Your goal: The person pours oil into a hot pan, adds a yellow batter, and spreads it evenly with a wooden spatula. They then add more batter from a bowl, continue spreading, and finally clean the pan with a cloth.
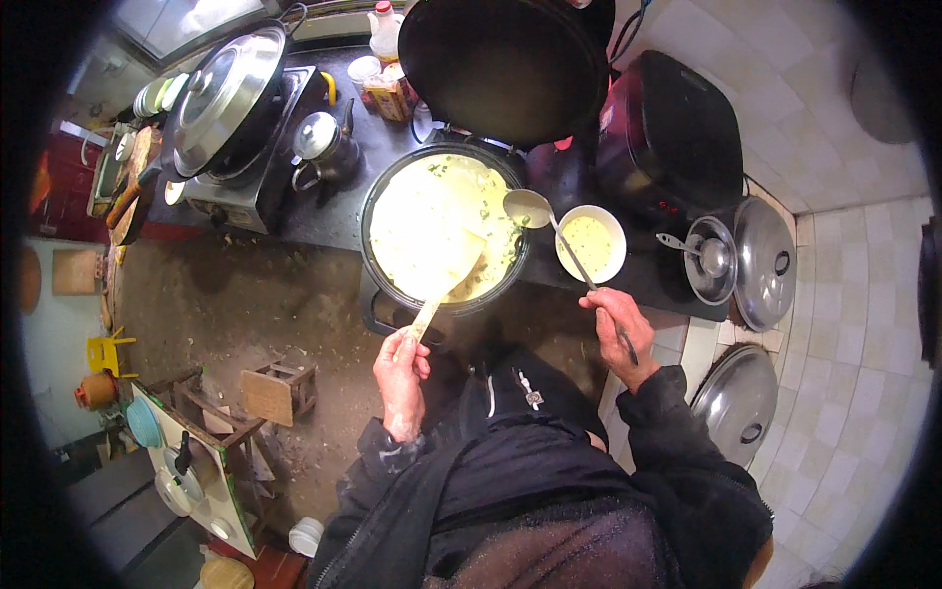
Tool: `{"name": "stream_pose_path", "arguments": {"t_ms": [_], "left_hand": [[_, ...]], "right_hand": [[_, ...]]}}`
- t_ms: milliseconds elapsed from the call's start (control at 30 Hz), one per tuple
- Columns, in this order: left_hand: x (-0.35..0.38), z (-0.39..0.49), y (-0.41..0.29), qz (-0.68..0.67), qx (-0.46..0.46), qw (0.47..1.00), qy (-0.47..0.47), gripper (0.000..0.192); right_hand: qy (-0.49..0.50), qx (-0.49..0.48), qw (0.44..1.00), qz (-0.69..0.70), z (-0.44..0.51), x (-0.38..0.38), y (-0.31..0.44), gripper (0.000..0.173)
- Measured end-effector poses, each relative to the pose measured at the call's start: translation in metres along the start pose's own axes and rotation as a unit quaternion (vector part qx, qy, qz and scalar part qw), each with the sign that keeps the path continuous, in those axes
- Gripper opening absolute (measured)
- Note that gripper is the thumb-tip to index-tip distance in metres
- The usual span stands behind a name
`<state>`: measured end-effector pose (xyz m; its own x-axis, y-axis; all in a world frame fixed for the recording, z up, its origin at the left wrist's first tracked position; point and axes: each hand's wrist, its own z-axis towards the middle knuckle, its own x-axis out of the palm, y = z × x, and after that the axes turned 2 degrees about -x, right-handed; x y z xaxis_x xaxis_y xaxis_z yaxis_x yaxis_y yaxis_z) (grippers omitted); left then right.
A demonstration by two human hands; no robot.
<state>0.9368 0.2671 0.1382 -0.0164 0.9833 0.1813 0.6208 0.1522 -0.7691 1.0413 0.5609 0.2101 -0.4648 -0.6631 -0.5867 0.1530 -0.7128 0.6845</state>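
My left hand [402,366] grips the handle of a pale spatula [458,266], its flat blade resting on the batter in a round electric griddle [368,274]. Pale yellow batter with green bits [494,193] spreads over the griddle plate, and glare washes out its middle. In my right hand [622,333] is a metal ladle [527,208] with a long dark handle. Its bowl hangs over the griddle's right edge. A white bowl [622,254] of the same yellow liquid stands beneath the ladle's handle. The griddle's black lid [508,66] is raised behind the plate.
Left of the griddle are a metal kettle [324,147] and a gas stove [243,199] bearing a lidded wok [235,96]. To the right stand a dark appliance [670,140], a steel bowl with a spoon [717,283] and metal lids [765,280]. A stool [268,397] sits on the floor.
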Motion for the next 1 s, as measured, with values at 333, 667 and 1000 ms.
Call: {"name": "stream_pose_path", "arguments": {"t_ms": [333,667,1000], "left_hand": [[0.001,-0.002,-0.003,0.005,0.004,1.000,0.008,0.017],[0.000,-0.005,0.000,0.000,0.006,1.000,-0.001,0.017],[-0.001,-0.002,-0.010,0.001,0.018,1.000,0.008,0.018]], "right_hand": [[0.054,-0.036,0.997,-0.047,-0.013,-0.003,0.004,0.029],[0.023,-0.017,0.999,-0.027,-0.009,-0.004,0.001,0.019],[-0.202,0.354,0.829,0.383,-0.002,0.002,-0.015,0.032]]}}
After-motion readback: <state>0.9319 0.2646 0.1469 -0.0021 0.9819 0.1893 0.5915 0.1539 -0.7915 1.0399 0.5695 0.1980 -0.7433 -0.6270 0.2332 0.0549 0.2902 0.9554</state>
